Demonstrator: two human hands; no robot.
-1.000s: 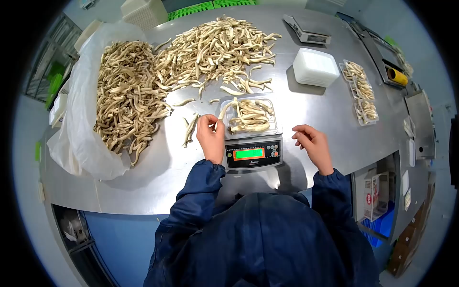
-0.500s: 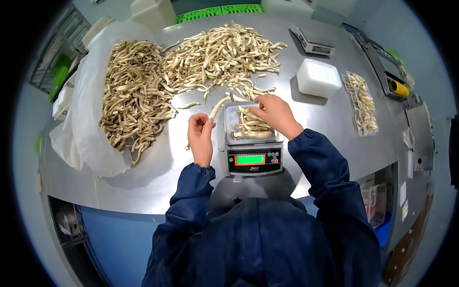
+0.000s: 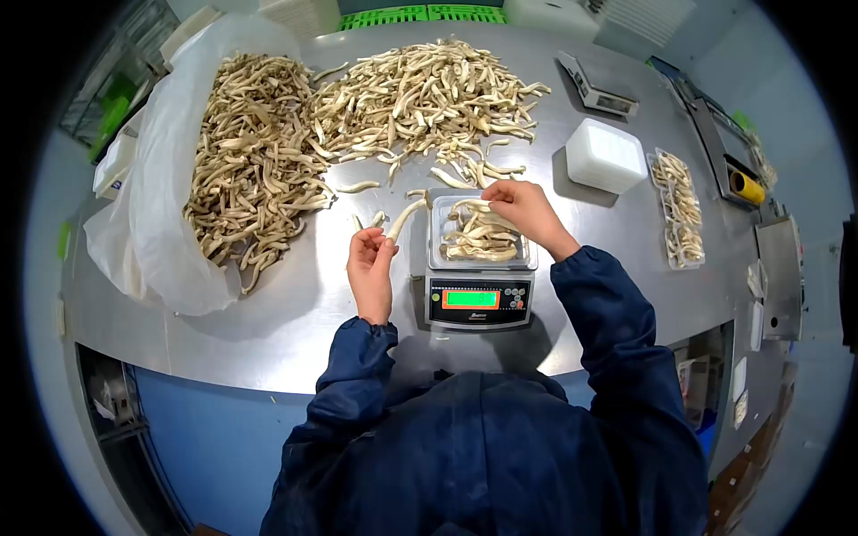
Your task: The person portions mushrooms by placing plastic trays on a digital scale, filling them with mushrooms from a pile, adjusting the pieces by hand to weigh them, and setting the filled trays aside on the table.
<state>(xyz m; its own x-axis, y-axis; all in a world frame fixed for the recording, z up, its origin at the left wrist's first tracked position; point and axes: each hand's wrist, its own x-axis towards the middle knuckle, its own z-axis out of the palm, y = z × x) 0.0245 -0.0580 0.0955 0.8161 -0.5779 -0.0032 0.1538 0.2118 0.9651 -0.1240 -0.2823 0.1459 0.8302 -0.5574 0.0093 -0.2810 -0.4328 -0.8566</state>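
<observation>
A clear plastic tray [image 3: 436, 234] with several pale mushrooms [image 3: 483, 246] sits on a digital scale [image 3: 478, 299] with a green lit display. Left of the tray, my left hand [image 3: 369, 272] pinches one long mushroom [image 3: 405, 219] by its lower end. My right hand [image 3: 527, 214] is over the tray's upper right part, its fingers closed on a mushroom [image 3: 471, 205] at the top of the tray's contents. A few loose mushrooms lie on the table just beyond my left hand.
A large mushroom pile [image 3: 429, 98] lies behind the scale, beside an open plastic bag [image 3: 161, 179] of browner mushrooms [image 3: 255, 161]. To the right are stacked white trays [image 3: 605, 156], filled clear trays [image 3: 677, 210] and a second scale [image 3: 597, 85] on the steel table [image 3: 259, 348].
My right hand has come from beside the scale onto the tray and closed on a mushroom. The long mushroom in my left hand has moved away from the tray, to the left.
</observation>
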